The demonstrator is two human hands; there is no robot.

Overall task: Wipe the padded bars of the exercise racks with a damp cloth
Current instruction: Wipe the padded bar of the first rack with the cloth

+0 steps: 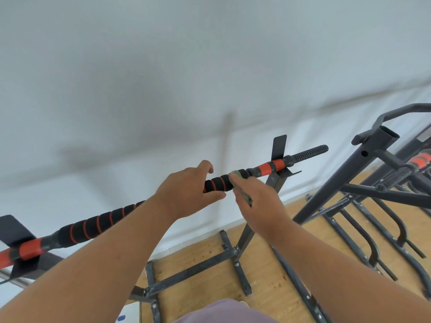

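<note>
We've got the padded bar [98,223] running across under both hands, resting on the rack [276,180] cradles. Left hand [186,192] curls round the foam w/ thumb below, steadying it. Right hand [258,206] just beside it pinches the damp cloth [240,180] against the padding. Foam's prob soft & grippy, bar itself stiff; we'd wrap the cloth round it & slide toward the orange end [274,165] past our right hand.
</note>
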